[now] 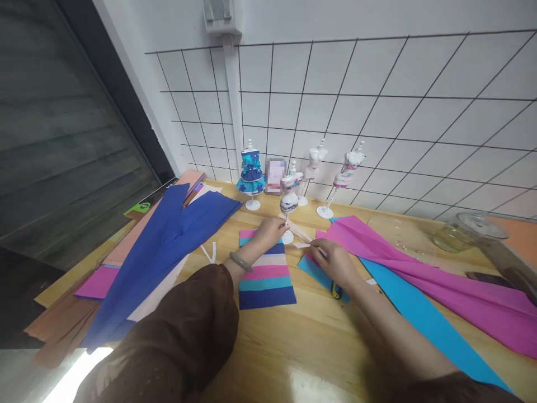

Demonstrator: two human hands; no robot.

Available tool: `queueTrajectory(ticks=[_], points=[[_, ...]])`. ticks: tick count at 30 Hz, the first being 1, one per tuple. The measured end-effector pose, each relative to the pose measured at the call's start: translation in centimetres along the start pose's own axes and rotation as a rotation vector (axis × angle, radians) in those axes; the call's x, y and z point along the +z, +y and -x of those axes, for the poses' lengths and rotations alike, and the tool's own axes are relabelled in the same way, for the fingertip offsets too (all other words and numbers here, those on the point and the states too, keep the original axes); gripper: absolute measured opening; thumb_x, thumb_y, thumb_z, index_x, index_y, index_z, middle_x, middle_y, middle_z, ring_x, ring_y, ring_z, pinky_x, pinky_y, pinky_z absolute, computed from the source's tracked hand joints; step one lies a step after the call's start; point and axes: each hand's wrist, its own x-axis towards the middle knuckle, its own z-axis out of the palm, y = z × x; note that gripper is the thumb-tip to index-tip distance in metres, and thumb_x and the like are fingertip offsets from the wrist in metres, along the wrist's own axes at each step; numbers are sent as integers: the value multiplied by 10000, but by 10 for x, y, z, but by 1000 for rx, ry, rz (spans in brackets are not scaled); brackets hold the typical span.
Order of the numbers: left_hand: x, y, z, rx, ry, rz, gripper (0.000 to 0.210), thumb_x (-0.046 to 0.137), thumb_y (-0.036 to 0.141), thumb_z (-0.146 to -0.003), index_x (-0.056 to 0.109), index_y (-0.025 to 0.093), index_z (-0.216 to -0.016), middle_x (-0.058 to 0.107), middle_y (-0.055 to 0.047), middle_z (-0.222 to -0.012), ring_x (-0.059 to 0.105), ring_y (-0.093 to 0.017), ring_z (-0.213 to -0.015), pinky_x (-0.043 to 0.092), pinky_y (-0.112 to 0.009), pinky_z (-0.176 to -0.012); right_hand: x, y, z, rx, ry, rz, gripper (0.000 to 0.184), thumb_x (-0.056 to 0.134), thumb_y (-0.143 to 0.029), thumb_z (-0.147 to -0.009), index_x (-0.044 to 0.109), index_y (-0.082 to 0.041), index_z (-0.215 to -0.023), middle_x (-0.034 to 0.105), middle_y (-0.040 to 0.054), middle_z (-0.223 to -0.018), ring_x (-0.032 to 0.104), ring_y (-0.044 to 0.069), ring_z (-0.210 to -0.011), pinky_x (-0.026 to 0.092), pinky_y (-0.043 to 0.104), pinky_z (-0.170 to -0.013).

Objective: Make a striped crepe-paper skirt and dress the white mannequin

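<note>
In the head view, the left hand's (271,232) grip pinches the stem of the front miniature mannequin (289,200), which stands on the worktop (260,352) behind the striped sheet (267,282). The right hand's (333,260) grip pinches a pale strip (298,230) beside the stem.

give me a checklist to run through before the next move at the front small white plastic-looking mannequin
1. Front small white plastic-looking mannequin standing on its round base: ok.
2. Left hand firmly gripping its stem: cannot tell; the fingertips are at it.
3. Right hand holding the thin pale strip: ok, pinched near one end.
4. Pink, blue, white and teal striped rectangular sheet lying flat: ok.
5. Yellow-and-black cutter well away from the right hand: not ok, it shows right below it.
6. Cutter blade retracted: cannot tell, hidden.
</note>
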Motion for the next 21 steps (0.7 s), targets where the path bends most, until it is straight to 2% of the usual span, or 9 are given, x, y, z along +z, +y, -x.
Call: queueTrajectory(ticks=[3, 5, 8, 11, 14, 18, 21], points=[[4, -1, -1, 7, -6, 22, 220, 515, 279, -829, 644, 130, -733, 648, -55, -697, 551, -140, -635, 325, -234, -582, -8, 3, 7, 154, 127, -331, 292, 472, -414, -836, 632, -172, -865, 693, 69, -808, 632, 195, -706, 476, 311, -635], [8, -2, -1, 10, -7, 40, 223, 519, 284, -826, 642, 130, -723, 642, -52, -689, 546, -138, -638, 329, -233, -587, -13, 4, 11, 230, 174, -549, 292, 524, -461, -792, 610, -182, -809, 681, 50, -743, 638, 187, -679, 495, 306, -634], [11, -3, 1, 2, -2, 75, 219, 519, 282, -823, 637, 129, -718, 636, -49, -685, 547, -141, -649, 344, -235, -602, -18, 1, 18, 298, 189, -813, 268, 616, -467, -716, 574, -202, -726, 663, 30, -697, 648, 182, -680, 525, 327, -685], [13, -2, 3, -22, -3, 124, 170, 541, 258, -802, 638, 127, -755, 642, -48, -710, 560, -148, -673, 376, -238, -624, -21, -4, 25, 334, 177, -967, 248, 676, -421, -661, 553, -208, -690, 661, 31, -709, 654, 185, -703, 538, 345, -711], [9, 0, 6, -56, -5, 186, 168, 587, 224, -762, 643, 129, -889, 664, -63, -840, 582, -159, -757, 422, -253, -697, -21, -12, 32, 346, 180, -1011, 236, 679, -386, -660, 577, -209, -777, 663, 35, -761, 650, 182, -709, 544, 340, -685], [-8, 4, 20, -109, 14, 286, 371, 613, 224, -746, 584, 142, -1107, 626, -95, -1070, 571, -181, -936, 424, -295, -859, -16, -24, 50, 310, 211, -920, 320, 641, -389, -720, 569, -209, -974, 658, 54, -890, 636, 196, -746, 530, 344, -654], [-25, 10, 48, -166, -38, 404, 377, 553, 324, -807, 561, 145, -1139, 629, -95, -1047, 588, -173, -925, 453, -289, -825, -9, -38, 69, 241, 252, -765, 259, 622, -374, -759, 584, -210, -957, 651, 67, -893, 608, 214, -798, 497, 366, -713]])
